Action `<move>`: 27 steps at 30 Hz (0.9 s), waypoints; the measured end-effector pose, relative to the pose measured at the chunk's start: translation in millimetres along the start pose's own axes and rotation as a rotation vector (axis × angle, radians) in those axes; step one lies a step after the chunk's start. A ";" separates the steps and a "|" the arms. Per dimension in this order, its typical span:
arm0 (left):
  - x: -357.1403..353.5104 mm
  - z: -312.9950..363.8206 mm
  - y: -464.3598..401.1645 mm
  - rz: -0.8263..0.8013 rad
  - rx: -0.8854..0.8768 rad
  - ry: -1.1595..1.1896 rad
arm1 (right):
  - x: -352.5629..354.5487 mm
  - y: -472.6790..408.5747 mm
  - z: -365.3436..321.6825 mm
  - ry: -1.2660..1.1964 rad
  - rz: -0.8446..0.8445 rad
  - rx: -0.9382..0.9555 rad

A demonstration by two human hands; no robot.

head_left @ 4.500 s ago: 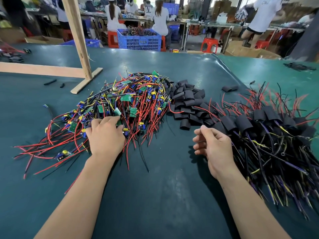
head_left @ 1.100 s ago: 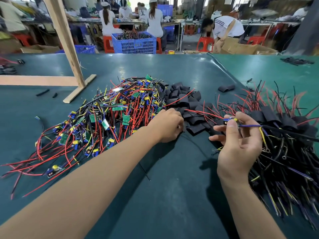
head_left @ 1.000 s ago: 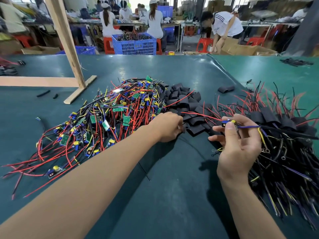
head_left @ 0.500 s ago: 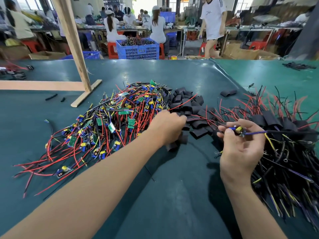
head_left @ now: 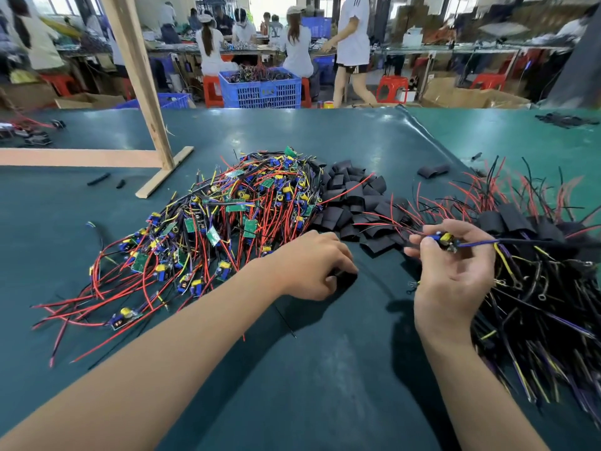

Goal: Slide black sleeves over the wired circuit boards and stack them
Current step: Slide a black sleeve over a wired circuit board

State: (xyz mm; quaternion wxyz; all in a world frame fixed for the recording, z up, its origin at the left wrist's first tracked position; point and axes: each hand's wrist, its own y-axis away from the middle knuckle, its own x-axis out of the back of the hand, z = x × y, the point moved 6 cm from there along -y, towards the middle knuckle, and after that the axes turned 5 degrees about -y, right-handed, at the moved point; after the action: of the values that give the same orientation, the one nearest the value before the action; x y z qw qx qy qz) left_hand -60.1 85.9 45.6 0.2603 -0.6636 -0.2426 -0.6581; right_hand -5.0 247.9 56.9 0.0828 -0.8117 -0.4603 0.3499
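Broad dark-green table (head_left: 325,385), spread with a tangled heap of red-and-black-wired green circuit boards (head_left: 227,216) at left, sleeved ones stacked at right (head_left: 536,288). Between them, a pile of soft flat black sleeves (head_left: 354,203). Left hand (head_left: 312,265) curled round one black sleeve (head_left: 344,278) (light, floppy, best pinched at the mouth). Right hand (head_left: 452,271) pinching a small wired board (head_left: 444,239) by its edges; likely fragile.

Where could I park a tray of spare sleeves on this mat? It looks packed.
Bare mat lies near the person, between the forearms. More lies far left, beyond the bare-board pile, and behind the piles toward the far edge. Crowded: the loose sleeve heap and, along the right side, the sleeved stack.
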 end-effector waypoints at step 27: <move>27.5 -31.0 17.1 0.386 0.326 0.465 | -2.4 2.3 -0.4 -0.016 -0.071 -0.025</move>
State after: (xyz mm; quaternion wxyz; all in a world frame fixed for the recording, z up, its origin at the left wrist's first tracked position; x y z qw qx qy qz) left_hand -71.4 52.0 72.6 0.5308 -0.4793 -0.1487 -0.6829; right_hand -3.9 244.8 57.4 0.0814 -0.7930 -0.4936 0.3476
